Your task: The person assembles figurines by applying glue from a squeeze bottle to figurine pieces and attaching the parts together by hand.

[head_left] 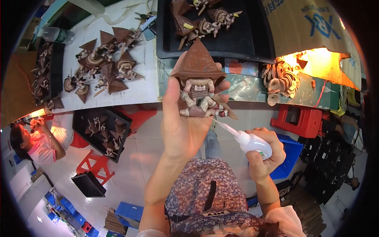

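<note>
A figurine (199, 63) with a brown pyramid-shaped head, pale limbs and a blade-like piece at its side lies across the palm and fingers of my left hand (177, 130). The thumb rests along its left edge, the fingertips along its right. My right hand (270, 154) is closed round a small white squeeze bottle (256, 146). The bottle's thin, tapered nozzle (225, 125) slants up and left, its tip close under the figurine's feet. Whether the tip touches the figurine, I cannot tell.
More figurines lie in a black tray (252, 49) ahead and on the white tabletop (146, 85) at left. Stacked round brown pieces (281, 79) sit beside a glowing cardboard box (292, 35). A red stool (296, 121) and blue crate (290, 156) stand right; a co-worker (39, 142) sits left.
</note>
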A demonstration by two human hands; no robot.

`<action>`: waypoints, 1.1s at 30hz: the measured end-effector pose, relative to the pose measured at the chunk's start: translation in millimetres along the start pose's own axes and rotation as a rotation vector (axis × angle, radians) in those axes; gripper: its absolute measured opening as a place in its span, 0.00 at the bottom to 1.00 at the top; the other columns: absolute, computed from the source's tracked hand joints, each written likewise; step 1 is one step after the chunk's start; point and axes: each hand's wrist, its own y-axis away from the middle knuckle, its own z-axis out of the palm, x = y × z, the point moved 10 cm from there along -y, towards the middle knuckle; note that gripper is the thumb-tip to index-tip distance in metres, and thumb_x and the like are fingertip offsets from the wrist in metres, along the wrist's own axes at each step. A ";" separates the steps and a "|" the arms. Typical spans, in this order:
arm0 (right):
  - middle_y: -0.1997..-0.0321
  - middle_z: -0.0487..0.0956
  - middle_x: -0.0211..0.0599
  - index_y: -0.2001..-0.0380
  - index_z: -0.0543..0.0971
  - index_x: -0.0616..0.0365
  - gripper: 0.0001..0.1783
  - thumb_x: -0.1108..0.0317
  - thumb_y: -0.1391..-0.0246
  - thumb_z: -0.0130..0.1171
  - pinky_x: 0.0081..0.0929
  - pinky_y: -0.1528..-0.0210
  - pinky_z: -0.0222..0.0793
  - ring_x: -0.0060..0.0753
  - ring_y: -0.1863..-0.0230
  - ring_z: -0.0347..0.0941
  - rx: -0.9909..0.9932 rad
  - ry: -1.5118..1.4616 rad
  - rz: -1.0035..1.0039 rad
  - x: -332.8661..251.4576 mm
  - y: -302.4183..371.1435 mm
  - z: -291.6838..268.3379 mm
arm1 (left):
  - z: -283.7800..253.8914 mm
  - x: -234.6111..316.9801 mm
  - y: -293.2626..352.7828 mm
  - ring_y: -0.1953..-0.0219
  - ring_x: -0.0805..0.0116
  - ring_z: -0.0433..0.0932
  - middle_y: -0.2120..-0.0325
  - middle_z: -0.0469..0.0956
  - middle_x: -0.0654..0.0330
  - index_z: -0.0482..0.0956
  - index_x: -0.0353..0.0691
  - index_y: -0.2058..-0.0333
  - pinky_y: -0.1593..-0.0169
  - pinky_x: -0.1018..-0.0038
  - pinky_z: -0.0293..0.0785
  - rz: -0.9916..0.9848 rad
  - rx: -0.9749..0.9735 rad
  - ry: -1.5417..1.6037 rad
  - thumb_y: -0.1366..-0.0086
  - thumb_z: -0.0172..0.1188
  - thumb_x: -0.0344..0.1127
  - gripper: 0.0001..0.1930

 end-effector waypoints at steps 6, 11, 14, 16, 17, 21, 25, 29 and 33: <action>0.77 0.78 0.44 0.69 0.76 0.71 0.17 0.67 0.59 0.65 0.21 0.77 0.67 0.28 0.79 0.73 -0.004 -0.008 -0.116 21.9 -6.4 -5.4 | -15.8 -18.4 -17.0 0.55 0.56 0.73 0.48 0.68 0.46 0.61 0.35 0.43 0.56 0.66 0.73 -0.041 0.015 0.037 0.32 0.36 0.56 0.31; 0.76 0.79 0.45 0.69 0.76 0.72 0.18 0.66 0.60 0.66 0.21 0.76 0.68 0.30 0.79 0.74 -0.002 0.034 -0.123 27.4 -9.1 -11.7 | -18.7 -29.2 -22.1 0.56 0.55 0.73 0.48 0.68 0.46 0.62 0.34 0.43 0.57 0.66 0.74 -0.077 -0.009 0.040 0.33 0.36 0.56 0.31; 0.75 0.79 0.47 0.69 0.76 0.72 0.19 0.66 0.60 0.66 0.22 0.76 0.69 0.30 0.78 0.75 -0.015 0.082 -0.129 26.4 -8.9 -15.4 | -11.6 -40.1 -21.9 0.56 0.56 0.74 0.48 0.68 0.46 0.62 0.34 0.43 0.57 0.66 0.74 -0.147 -0.094 0.105 0.33 0.36 0.56 0.31; 0.75 0.79 0.48 0.69 0.76 0.72 0.19 0.66 0.60 0.66 0.22 0.76 0.69 0.31 0.78 0.75 -0.023 0.100 -0.122 27.0 -8.4 -18.1 | -16.5 -43.8 -22.7 0.55 0.56 0.74 0.48 0.68 0.46 0.62 0.34 0.43 0.56 0.66 0.74 -0.147 -0.048 0.085 0.33 0.36 0.57 0.32; 0.74 0.79 0.48 0.69 0.76 0.72 0.19 0.67 0.60 0.66 0.22 0.77 0.69 0.31 0.78 0.75 -0.031 0.125 -0.150 24.1 -7.8 -19.1 | -15.9 -45.5 -22.9 0.55 0.56 0.74 0.48 0.68 0.46 0.62 0.34 0.43 0.56 0.66 0.74 -0.149 -0.047 0.089 0.33 0.36 0.57 0.32; 0.74 0.79 0.50 0.67 0.75 0.72 0.19 0.69 0.61 0.67 0.23 0.78 0.70 0.32 0.79 0.75 -0.042 0.160 -0.150 18.9 -5.9 -23.2 | -17.2 -50.1 -25.6 0.55 0.56 0.74 0.48 0.68 0.46 0.62 0.35 0.43 0.56 0.66 0.74 -0.124 -0.012 0.036 0.32 0.35 0.57 0.32; 0.74 0.79 0.50 0.66 0.74 0.72 0.20 0.70 0.63 0.67 0.23 0.78 0.70 0.33 0.80 0.75 -0.062 0.223 -0.200 12.4 -5.4 -24.9 | -19.0 -53.6 -26.6 0.56 0.57 0.74 0.48 0.68 0.47 0.63 0.35 0.44 0.56 0.66 0.73 -0.118 0.037 0.011 0.32 0.34 0.57 0.32; 0.74 0.79 0.49 0.66 0.75 0.71 0.21 0.70 0.65 0.68 0.23 0.79 0.69 0.34 0.81 0.74 -0.087 0.291 -0.188 11.2 -7.0 -24.6 | -19.0 -56.9 -29.1 0.56 0.58 0.74 0.48 0.68 0.48 0.63 0.35 0.44 0.57 0.67 0.73 -0.126 0.034 0.011 0.32 0.34 0.57 0.32; 0.74 0.79 0.48 0.66 0.75 0.70 0.22 0.70 0.67 0.70 0.23 0.79 0.68 0.34 0.82 0.74 -0.100 0.346 -0.179 8.8 -8.7 -24.5 | -20.6 -59.2 -29.4 0.57 0.58 0.74 0.48 0.68 0.48 0.64 0.35 0.44 0.57 0.67 0.73 -0.148 0.026 0.018 0.32 0.33 0.58 0.32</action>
